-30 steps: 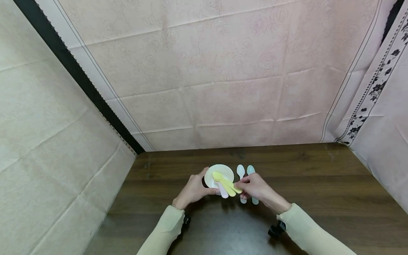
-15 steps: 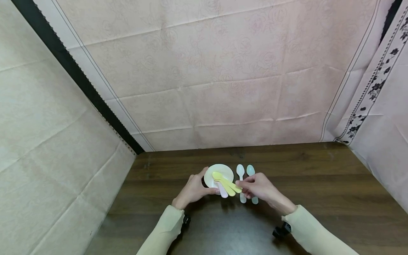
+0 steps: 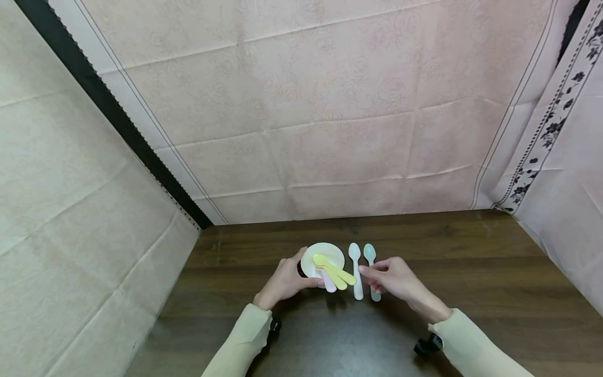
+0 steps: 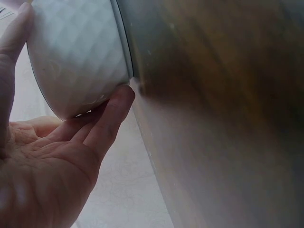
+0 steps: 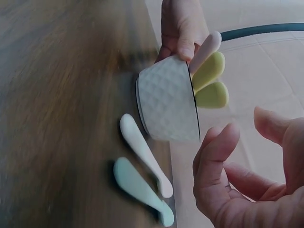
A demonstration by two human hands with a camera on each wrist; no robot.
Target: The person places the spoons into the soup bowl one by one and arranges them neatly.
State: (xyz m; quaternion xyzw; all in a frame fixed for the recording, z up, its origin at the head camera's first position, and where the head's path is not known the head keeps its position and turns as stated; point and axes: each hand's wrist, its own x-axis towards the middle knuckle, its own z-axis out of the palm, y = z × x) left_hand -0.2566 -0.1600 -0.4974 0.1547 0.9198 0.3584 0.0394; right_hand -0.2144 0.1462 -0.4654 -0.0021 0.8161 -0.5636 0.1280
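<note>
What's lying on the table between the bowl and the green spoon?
A white spoon lies flat on the table between the bowl and the green spoon, parallel to it. The head view shows it best; the right wrist view confirms it.

white bowl holding yellow spoons, white spoon, mint spoon flat beside it

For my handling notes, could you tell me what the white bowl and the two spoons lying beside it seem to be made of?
The white bowl looks like glazed ceramic or hard plastic: smooth and faintly shiny, with a quilted diamond relief on its outer wall. The white spoon and the pale green spoon look like matte moulded plastic, judging by their uniform pastel colour, rounded edges and lack of gloss. None of this is certain from looks alone.
</note>
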